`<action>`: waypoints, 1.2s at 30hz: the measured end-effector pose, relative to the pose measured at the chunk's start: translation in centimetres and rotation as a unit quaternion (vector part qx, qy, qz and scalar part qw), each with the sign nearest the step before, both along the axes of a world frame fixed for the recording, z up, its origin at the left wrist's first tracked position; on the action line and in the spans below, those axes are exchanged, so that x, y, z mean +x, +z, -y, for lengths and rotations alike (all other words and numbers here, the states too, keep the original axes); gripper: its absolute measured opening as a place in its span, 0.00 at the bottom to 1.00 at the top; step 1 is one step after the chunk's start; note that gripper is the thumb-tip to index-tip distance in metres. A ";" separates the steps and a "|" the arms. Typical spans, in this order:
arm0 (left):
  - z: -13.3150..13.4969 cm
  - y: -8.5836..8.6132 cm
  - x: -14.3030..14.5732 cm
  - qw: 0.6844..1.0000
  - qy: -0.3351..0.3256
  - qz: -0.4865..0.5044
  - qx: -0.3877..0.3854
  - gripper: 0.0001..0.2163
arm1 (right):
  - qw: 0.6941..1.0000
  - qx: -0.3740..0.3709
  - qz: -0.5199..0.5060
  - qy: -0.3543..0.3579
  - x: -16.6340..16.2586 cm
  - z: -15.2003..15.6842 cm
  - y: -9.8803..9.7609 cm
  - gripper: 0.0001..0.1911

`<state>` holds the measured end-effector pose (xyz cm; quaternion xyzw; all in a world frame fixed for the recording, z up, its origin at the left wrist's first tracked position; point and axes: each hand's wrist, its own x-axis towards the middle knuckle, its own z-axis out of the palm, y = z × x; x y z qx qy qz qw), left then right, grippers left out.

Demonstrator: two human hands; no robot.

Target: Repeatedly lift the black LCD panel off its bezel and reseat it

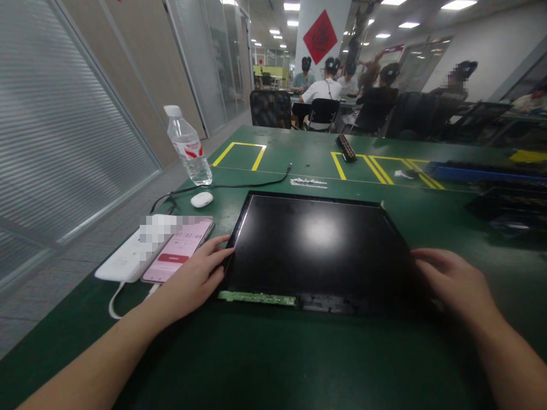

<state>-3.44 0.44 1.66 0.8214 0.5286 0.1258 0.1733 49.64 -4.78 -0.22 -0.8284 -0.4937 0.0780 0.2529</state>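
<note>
A black LCD screen panel (311,245) lies face up in front of me, a bright light reflected in its surface. Along its near edge a strip of green circuit board (256,298) is exposed. My left hand (208,266) holds the panel's left edge, fingertips on the frame and thumb lower down beside it. At the opposite edge, my right hand (455,280) grips the side with bent fingers; part of its grip is dark and hard to see. Just left of my left hand lies a phone (182,250) with a pink screen showing a timer.
Beside the phone are a white power bank (123,256), a white earbud case (201,199), a water bottle (188,149) and a black cable (239,185). Farther back on the green table (299,364) sits a dark slotted strip (346,148). Dark items and a blue tray (482,171) lie right. People sit beyond.
</note>
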 end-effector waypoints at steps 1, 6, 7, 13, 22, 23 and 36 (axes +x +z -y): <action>0.0 0.1 0.0 1.000 0.000 0.002 -0.002 0.26 | 1.000 0.001 0.017 0.012 0.3 -0.1 -0.2 0.19; -0.1 0.1 -0.2 1.000 -0.007 0.012 -0.002 0.25 | 0.998 -0.007 0.043 0.045 1.5 -0.6 -1.4 0.20; -0.1 0.0 -0.3 1.000 -0.006 0.013 -0.004 0.25 | 0.998 -0.014 0.042 0.045 1.6 -0.7 -1.6 0.21; -0.3 -0.6 -0.8 1.000 -0.008 0.026 -0.002 0.24 | 0.998 0.006 0.033 0.044 1.4 -0.6 -2.2 0.20; -0.3 -1.2 -0.5 1.000 0.024 -0.005 -0.002 0.31 | 1.000 -0.006 -0.013 0.027 0.9 -0.4 -1.3 0.22; -0.3 -1.3 -0.4 1.000 0.024 -0.002 -0.003 0.32 | 0.999 -0.001 -0.017 0.033 0.9 -0.4 -1.3 0.23; -0.3 -1.5 -0.1 1.000 0.021 0.018 -0.007 0.29 | 0.998 -0.002 -0.017 0.065 1.0 -0.5 -1.9 0.28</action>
